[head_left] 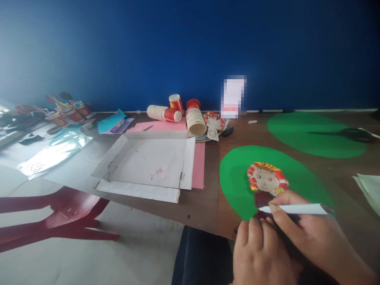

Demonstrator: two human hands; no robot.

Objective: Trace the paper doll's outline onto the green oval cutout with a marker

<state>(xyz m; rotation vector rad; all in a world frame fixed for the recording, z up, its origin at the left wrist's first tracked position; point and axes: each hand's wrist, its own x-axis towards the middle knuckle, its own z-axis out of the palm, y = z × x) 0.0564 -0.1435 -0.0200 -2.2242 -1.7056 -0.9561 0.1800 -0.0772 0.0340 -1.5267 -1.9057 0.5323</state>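
A green oval sheet [234,178] lies at the table's front edge, with a cup-paper face [268,180] on it, ringed by red and white curls. Below the face is a dark maroon piece [263,200], partly covered by the hands. My right hand [317,233] grips a white marker [299,209] in a pinch, its tip over the maroon piece. Beside it, my left hand [261,253] rests at the near edge of the green sheet, fingers curled and pressed together. What lies under those fingers is hidden.
A white box lid [145,158] lies on pink paper [198,166], left of centre. Behind are stacked paper cups [196,120] and another curled paper face [213,126]. Scissors [356,134] lie on a second green oval [293,126]. A red chair [68,206] stands at left.
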